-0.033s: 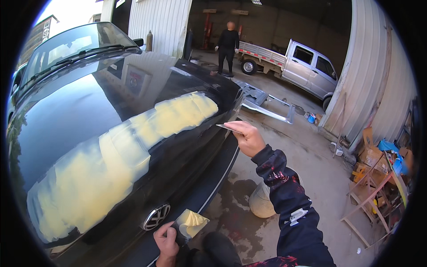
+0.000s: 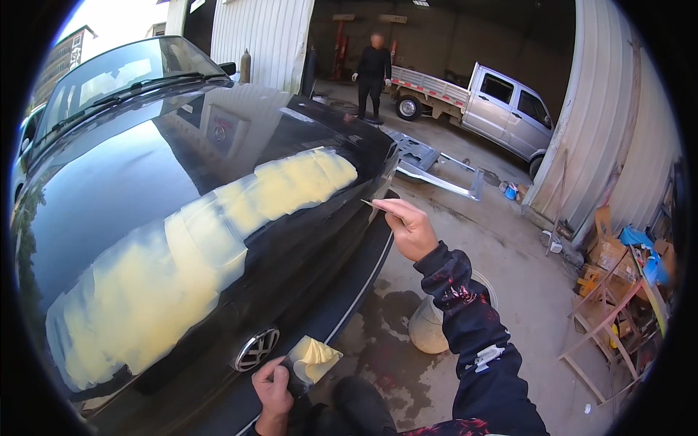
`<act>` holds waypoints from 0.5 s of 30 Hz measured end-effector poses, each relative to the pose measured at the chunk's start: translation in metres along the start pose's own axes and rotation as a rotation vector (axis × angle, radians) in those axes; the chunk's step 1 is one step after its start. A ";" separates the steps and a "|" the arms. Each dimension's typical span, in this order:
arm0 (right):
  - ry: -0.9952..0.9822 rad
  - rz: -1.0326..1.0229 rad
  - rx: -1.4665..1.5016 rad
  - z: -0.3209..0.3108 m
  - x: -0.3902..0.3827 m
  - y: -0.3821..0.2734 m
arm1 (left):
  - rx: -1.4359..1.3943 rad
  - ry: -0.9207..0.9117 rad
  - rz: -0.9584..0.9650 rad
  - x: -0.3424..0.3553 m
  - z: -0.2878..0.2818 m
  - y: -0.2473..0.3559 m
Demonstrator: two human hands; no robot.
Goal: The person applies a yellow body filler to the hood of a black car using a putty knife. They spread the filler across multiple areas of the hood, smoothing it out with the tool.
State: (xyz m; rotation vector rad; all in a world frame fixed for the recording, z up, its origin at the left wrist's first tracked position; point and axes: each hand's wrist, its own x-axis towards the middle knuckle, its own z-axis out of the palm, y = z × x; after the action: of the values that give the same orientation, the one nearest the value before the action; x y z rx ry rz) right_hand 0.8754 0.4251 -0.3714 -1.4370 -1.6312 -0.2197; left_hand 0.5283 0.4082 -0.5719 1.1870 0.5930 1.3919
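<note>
My left hand (image 2: 273, 389) is closed on a dark flat putty board (image 2: 297, 372), low in front of the car's round badge (image 2: 257, 350). A folded lump of pale yellow putty (image 2: 317, 357) lies on the board. Beyond it, my right hand (image 2: 413, 231) grips a thin putty scraper (image 2: 376, 205), seen almost edge-on, just off the car's front corner. I cannot tell whether its blade touches the car. A wide band of yellow putty (image 2: 149, 301) is smeared along the front of the black hood (image 2: 109, 196), with thin, streaky edges.
A pale bucket (image 2: 429, 327) stands on the stained concrete below my right forearm. Metal body panels (image 2: 429, 163) lie past the car's corner. Another person (image 2: 374, 69) stands by a silver truck (image 2: 502, 109). Boxes and a wooden frame (image 2: 611, 320) crowd the right wall.
My right hand has shifted slightly right and down, and the scraper's blade has turned more edge-on. My left hand and the board look nearly still.
</note>
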 end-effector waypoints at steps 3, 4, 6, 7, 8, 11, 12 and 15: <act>0.095 0.314 0.536 0.006 -0.048 -0.028 | -0.039 -0.049 -0.043 0.001 0.002 0.003; 0.085 0.323 0.691 0.007 -0.060 -0.041 | -0.009 -0.043 -0.026 0.002 0.006 0.009; 0.091 0.484 0.923 0.009 -0.071 -0.070 | -0.089 0.016 -0.081 0.005 0.029 0.026; 0.131 0.602 1.069 0.009 -0.073 -0.084 | -0.154 0.026 -0.134 0.002 0.042 0.039; 0.129 0.564 1.270 0.005 -0.075 -0.098 | -0.157 0.045 -0.154 0.003 0.055 0.053; 0.143 0.608 1.568 -0.020 -0.070 -0.141 | -0.274 0.153 -0.258 0.007 0.103 0.099; 0.149 0.662 1.625 -0.029 -0.064 -0.153 | -0.285 0.165 -0.262 0.014 0.117 0.113; 0.027 0.647 1.544 -0.065 -0.037 -0.176 | -0.256 0.181 -0.276 0.030 0.149 0.162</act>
State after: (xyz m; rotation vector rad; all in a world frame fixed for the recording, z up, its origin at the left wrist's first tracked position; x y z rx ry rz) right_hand 0.7533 0.3039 -0.2876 -0.5809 -0.7273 1.1384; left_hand 0.5976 0.3592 -0.3668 0.7497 0.6561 1.3004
